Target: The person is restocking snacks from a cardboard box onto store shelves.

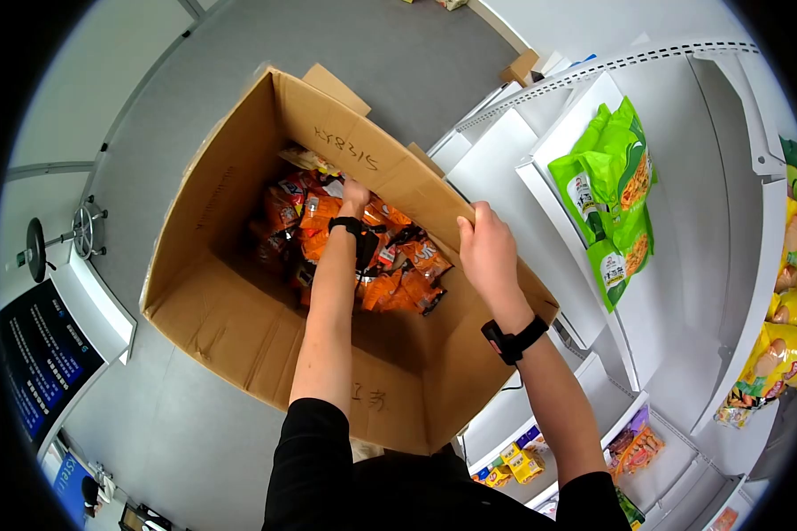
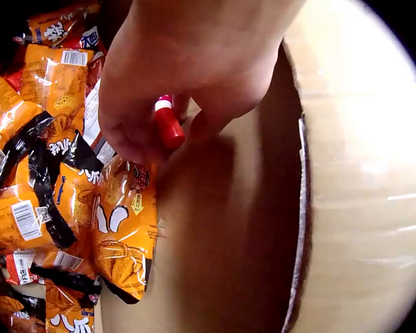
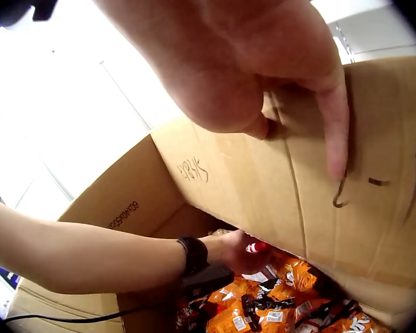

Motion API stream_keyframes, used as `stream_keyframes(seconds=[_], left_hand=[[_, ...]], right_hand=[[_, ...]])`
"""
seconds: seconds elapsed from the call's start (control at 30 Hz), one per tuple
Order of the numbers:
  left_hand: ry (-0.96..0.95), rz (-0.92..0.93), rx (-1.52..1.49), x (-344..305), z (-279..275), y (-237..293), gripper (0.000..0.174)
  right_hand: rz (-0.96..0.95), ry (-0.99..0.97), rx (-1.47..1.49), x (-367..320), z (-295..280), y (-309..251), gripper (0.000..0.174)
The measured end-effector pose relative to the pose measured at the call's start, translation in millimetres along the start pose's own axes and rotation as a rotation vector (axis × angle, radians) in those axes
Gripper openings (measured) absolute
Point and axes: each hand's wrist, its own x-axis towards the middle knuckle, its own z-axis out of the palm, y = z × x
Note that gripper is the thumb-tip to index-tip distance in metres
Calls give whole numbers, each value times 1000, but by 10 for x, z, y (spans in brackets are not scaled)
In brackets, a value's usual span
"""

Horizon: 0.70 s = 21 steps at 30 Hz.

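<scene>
Deep inside a large cardboard box (image 1: 204, 186), my left hand (image 1: 356, 196) has its fingers curled around a small red cylinder (image 2: 168, 128) with a white band. Its other end is hidden by the hand. Orange and black snack bags (image 2: 125, 229) lie heaped below and beside that hand, some with barcodes facing up. My right hand (image 1: 490, 257) grips the box's upper right side, one finger lying straight along the cardboard in the right wrist view. Handwriting marks the inner wall near it.
White shelves (image 1: 682, 265) stand to the right, with green snack bags (image 1: 611, 195) on one and yellow bags (image 1: 775, 363) farther right. Small yellow boxes (image 1: 522, 462) sit on a lower shelf. A dark screen (image 1: 40, 363) and a wheeled stool (image 1: 87, 226) are at the left.
</scene>
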Motion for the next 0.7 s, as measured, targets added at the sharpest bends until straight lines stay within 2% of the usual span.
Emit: stream_keyframes(seconds=[0.03,0.1,0.17,0.27,0.37,0.4,0.5,0.6,0.67,0.7], left_hand=[[7,74,96,-64,82,80,34],[46,28,274,-213,232,333,37],[109,-213,432,-451,402,671,41],[285,-188,508,-148,-42,235,40],[529,-4,865,-617,284,635,34],[593,54,839,-675,285,652,29],[602,-62,875,-803,214,854,26],[580,57,698,-1108,264,1033,22],[574,19,470,-1421,436,1275,19],[491,-116,397,-1444,300,1260,13]], right_hand=[[3,1,3,-1,4,6,20],[5,8,16,4,6,0,20],[5,-3,5,5,1,2,20],[-13,1,-9,2,-11,-8,20],[-22,7,-24,3,5,8,20],[-22,9,-28,9,12,13,21],[-38,25,-51,-3,12,11,21],[-43,36,-58,1,26,36,21],[-32,27,-44,-17,30,38,21],[-28,28,-37,-15,14,31,21]])
